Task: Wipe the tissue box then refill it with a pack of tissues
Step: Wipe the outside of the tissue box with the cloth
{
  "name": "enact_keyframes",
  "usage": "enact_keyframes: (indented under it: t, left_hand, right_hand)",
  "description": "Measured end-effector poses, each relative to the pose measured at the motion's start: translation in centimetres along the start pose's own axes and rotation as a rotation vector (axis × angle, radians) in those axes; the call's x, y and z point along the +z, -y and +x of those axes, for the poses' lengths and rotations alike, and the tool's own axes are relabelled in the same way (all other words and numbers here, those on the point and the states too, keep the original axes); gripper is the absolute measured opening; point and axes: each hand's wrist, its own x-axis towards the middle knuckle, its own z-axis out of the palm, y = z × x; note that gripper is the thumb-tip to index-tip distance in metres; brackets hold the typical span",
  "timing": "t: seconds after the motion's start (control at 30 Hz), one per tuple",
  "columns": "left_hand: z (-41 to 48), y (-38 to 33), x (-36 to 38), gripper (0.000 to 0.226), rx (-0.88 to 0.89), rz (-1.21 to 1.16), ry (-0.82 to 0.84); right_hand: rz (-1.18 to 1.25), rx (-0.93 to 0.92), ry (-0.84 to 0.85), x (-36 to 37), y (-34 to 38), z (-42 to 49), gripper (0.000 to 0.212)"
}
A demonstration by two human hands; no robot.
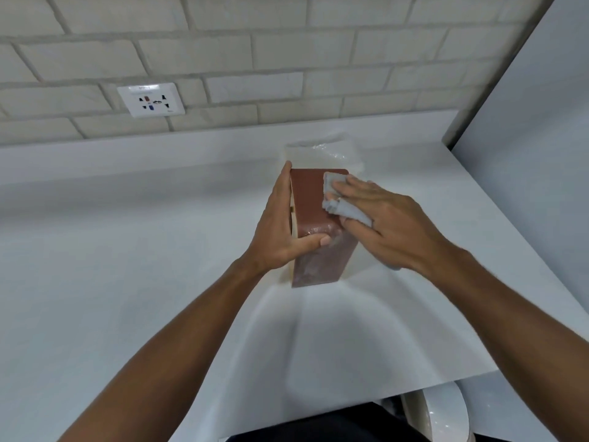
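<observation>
Left hand (280, 224) grips the tissue box (314, 202): fingers run up its cream left side, thumb curls over the near top edge. Right hand (392, 224) lies flat with fingers nearly straight, pressing a grey-blue cloth (338, 199) on the box's top, right half. Cloth bunches under and between the fingers (353, 186); a bit of it shows under the palm at 5 o'clock of the box. A ring shows on one finger.

Box is reddish-brown with a glossy top and a small gold fitting on the left side. It sits at mid-frame on the white worktop (127, 250), between both hands. Can't tell if its lid is open.

Pack of tissues (322, 151), in clear wrap, sits at 12 o'clock of the box, just behind it and partly hidden by it, near the back upstand.

Pale brick-pattern wall (255, 59) runs behind the worktop, with a white wall socket (151, 100) at 10 o'clock of the box. Plain white panel (541, 122) stands at 2 o'clock. White rounded object (439, 413) sits at 5 o'clock, below the worktop edge; unclear what it is.
</observation>
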Motion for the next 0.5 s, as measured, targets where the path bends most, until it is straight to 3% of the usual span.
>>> enact_keyframes:
  t: [0.2,0.33,0.5]
  left_hand:
    - [0.2,0.7,0.0,0.126,0.025,0.014,0.038]
    - [0.1,0.3,0.0,0.133,-0.002,0.002,0.01]
    - [0.2,0.7,-0.1,0.124,0.034,0.014,0.029]
  right_hand:
    - [-0.008,-0.319,0.005,2.2,1.6,-1.0,0.048]
    - [0.068,-0.232,-0.088,1.2,-0.8,-1.4,0.048]
    - [-0.028,-0.388,-0.109,3.1,0.4,-1.7,0.046]
